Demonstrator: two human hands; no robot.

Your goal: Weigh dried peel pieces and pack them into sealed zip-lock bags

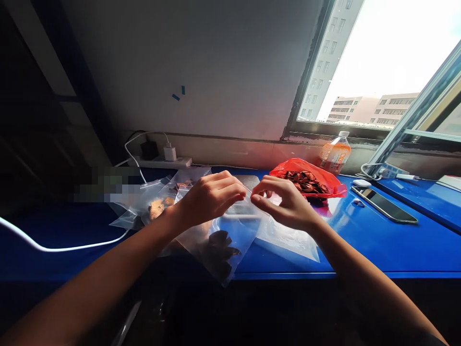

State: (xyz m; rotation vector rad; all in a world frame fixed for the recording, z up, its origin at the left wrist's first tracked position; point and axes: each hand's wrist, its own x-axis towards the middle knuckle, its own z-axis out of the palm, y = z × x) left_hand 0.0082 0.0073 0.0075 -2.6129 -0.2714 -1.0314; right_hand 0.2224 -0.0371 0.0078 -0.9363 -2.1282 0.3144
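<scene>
Bag of clear plastic (242,240) already holds dark pieces (219,240) at the blue table's (396,250) front edge; left hand (219,197) and right hand (284,199) apparently pinch its top, closure undetermined. Red bag (311,166) holds brown pieces (306,183).

Feed: I monitor one view, head-worn | Aim: forward and down across the table (414,252), taking in the wall (234,86) and, upper right, the window (389,57) | Range: near; left hand (220,196) and right hand (286,201) about mid-frame.
</scene>
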